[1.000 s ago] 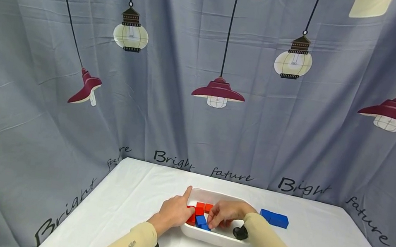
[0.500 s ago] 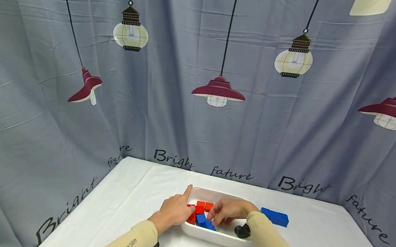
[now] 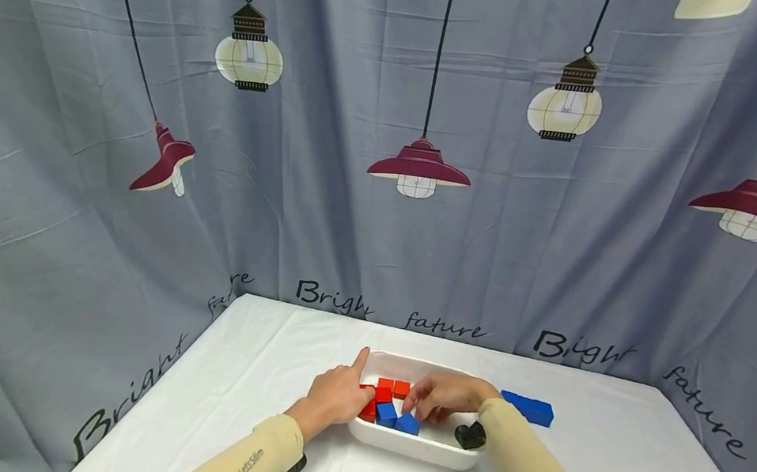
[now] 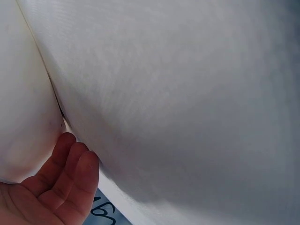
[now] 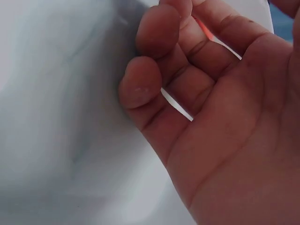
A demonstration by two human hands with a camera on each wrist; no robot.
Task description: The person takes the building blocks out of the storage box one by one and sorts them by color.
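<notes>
A white tray (image 3: pixel 418 450) holds several red blocks (image 3: pixel 384 393) and two blue blocks, one (image 3: pixel 387 414) at the left and one (image 3: pixel 407 423) nearer the middle. At the tray's left end my left hand (image 3: pixel 338 394) grips the rim, thumb inside and index finger stretched along the edge. In the left wrist view its other fingers (image 4: pixel 79 173) bend against the tray's outer wall. My right hand (image 3: pixel 447 395) is over the tray, fingertips at the back of the middle blue block. The right wrist view shows its fingers (image 5: pixel 140 84) loosely bent; nothing is visible between them.
A dark, rounded wrist device (image 3: pixel 470 436) shows beneath the right wrist, over the tray. Behind the right forearm, a long blue block or row of blocks (image 3: pixel 531 409) lies on the white table (image 3: pixel 293 336). A printed grey curtain (image 3: pixel 323 221) hangs behind.
The middle blue block has shifted right, away from the other blue block, and turned. My right fingers have lifted slightly back from its side. My left hand stays on the tray rim.
</notes>
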